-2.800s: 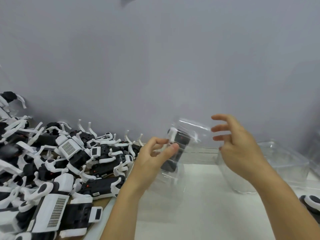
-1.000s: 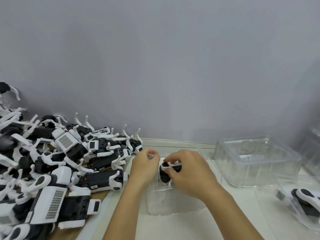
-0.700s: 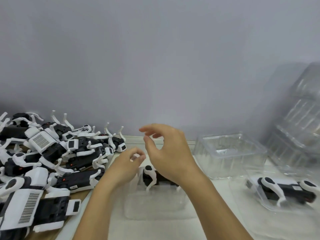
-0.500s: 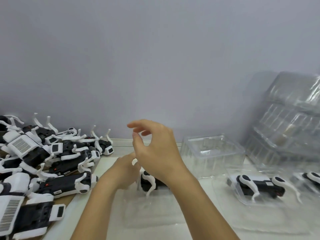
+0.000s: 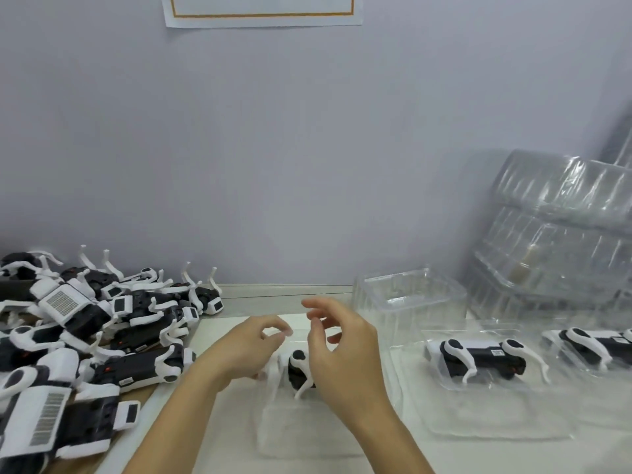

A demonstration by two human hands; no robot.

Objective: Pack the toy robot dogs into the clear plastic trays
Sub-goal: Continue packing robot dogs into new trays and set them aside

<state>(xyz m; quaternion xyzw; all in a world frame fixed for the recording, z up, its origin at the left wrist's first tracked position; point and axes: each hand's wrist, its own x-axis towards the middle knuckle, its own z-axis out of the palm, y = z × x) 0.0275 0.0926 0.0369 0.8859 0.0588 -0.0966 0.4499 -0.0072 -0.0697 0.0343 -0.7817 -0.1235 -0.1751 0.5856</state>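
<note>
A black-and-white toy robot dog (image 5: 297, 368) lies in a clear plastic tray (image 5: 290, 431) on the white table in front of me. My right hand (image 5: 343, 357) hovers just above and in front of the dog with relaxed, spread fingers and hides most of its body. My left hand (image 5: 248, 350) is at the tray's left end, loosely curled, thumb and forefinger tips nearly meeting with nothing visible between them. Two more dogs lie packed in clear trays to the right, one (image 5: 478, 360) nearer and one (image 5: 595, 347) at the edge.
A big pile of loose toy dogs (image 5: 102, 336) covers the left side. An empty clear tray (image 5: 410, 302) stands behind the hands by the wall. A tall stack of clear trays (image 5: 554, 234) leans at the far right. A paper sheet (image 5: 263, 12) hangs on the wall.
The tray with the dog, earlier held up in both hands, now lies on the table. Both hands have let go and lifted off it. The view has swung right and upward.
</note>
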